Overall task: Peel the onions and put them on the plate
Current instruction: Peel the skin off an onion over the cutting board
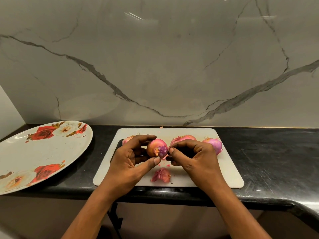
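Observation:
My left hand [130,161] grips a red onion [156,147] above the white cutting board [229,176], with a purple patch bared at its end. My right hand [195,157] pinches a bit of the onion's skin at that end. Three more onions lie at the back of the board: one [126,140] mostly hidden behind my left hand, one [183,139] behind my right hand, and one [214,144] at the right with purple flesh showing. A torn piece of onion skin [161,175] lies on the board below my hands. The floral plate [43,152] sits to the left, with no onions on it.
The board and plate rest on a black countertop [276,161] whose front edge runs just below the board. A marble wall [155,66] rises right behind. Small skin scraps [165,164] dot the board.

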`<action>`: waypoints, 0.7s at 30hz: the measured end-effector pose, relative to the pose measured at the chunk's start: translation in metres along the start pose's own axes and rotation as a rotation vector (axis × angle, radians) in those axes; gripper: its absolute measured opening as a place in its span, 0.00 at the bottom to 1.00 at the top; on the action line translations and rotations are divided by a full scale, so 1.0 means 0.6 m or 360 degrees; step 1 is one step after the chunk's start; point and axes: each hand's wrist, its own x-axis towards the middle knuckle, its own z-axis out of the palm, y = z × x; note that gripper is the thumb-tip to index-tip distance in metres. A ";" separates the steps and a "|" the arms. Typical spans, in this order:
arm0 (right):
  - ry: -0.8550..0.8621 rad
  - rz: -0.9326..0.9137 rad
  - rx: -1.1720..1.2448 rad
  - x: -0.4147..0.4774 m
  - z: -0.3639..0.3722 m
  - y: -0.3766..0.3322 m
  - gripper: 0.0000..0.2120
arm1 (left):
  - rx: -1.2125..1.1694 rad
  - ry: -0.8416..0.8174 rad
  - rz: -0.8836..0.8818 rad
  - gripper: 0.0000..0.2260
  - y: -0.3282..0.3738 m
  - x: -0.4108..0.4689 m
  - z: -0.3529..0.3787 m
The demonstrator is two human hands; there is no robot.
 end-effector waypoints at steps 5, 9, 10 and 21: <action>0.0043 0.0052 0.0015 0.002 -0.001 0.000 0.03 | -0.0121 -0.0039 0.0007 0.26 -0.001 -0.003 -0.008; 0.0013 0.0037 -0.0020 0.001 -0.003 0.002 0.05 | -0.0167 -0.0030 -0.0005 0.28 0.001 -0.002 -0.008; 0.0003 0.0035 -0.0030 0.001 -0.003 0.003 0.06 | -0.0158 -0.0027 -0.0004 0.28 0.002 -0.001 -0.007; -0.0213 0.0082 0.0062 0.000 -0.002 -0.012 0.17 | -0.0028 -0.0079 -0.0035 0.26 0.003 -0.001 -0.004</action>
